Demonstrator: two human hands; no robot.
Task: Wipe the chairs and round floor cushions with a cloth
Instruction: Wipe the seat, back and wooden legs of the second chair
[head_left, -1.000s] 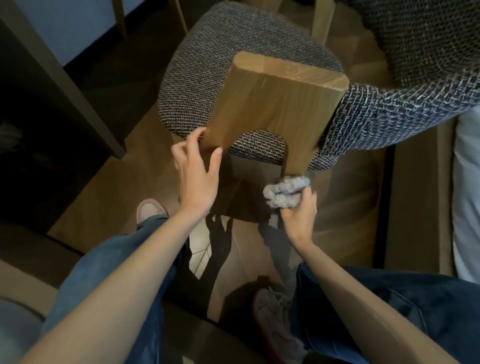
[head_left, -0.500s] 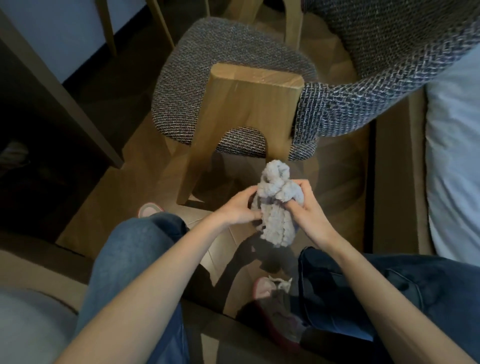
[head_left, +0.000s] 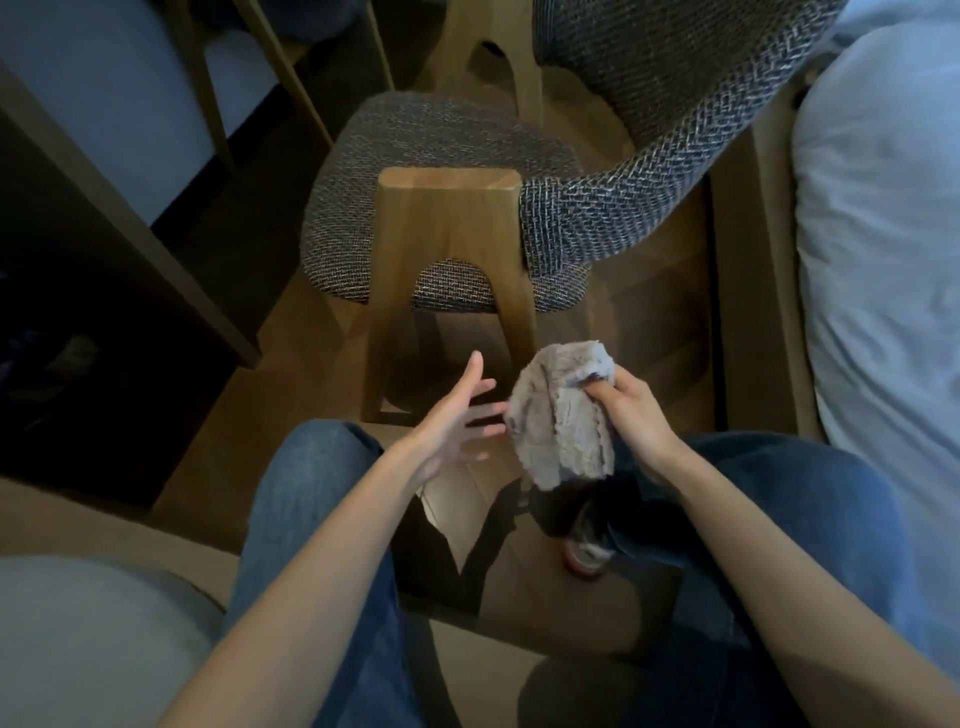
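Just above your knees, your right hand (head_left: 636, 415) grips the cloth (head_left: 558, 415), with the fingers curled into its upper fold. The rest of the fluffy grey fabric hangs down in a loose flap in front of your right leg. Your left hand (head_left: 452, 421) holds nothing. Its palm faces the cloth, the fingers are straight and spread, and the fingertips (head_left: 496, 415) reach the cloth's left edge; you cannot tell whether they actually touch it.

The chair (head_left: 441, 140) stands straight ahead of you on the wooden floor (head_left: 291, 364), apart from both hands. Its padded seat is covered in a speckled grey weave. The light wooden leg frame (head_left: 447, 223) faces you and has an arched cut-out through which the seat's edge shows. The curved backrest (head_left: 649, 171), in the same kind of weave, wraps round the seat's right side and rises toward the top of the view. The cloth is lower than the seat and level with the bottom of the frame's right leg, touching no part of the chair.

Your legs are in blue jeans (head_left: 311, 493), and one shoe (head_left: 584, 558) shows beneath the hanging cloth. A grey cushion (head_left: 88, 639) sits at the lower left beside your left arm. A pale bed (head_left: 883, 260) runs along the right edge, and a dark table leg (head_left: 104, 218) crosses the left.
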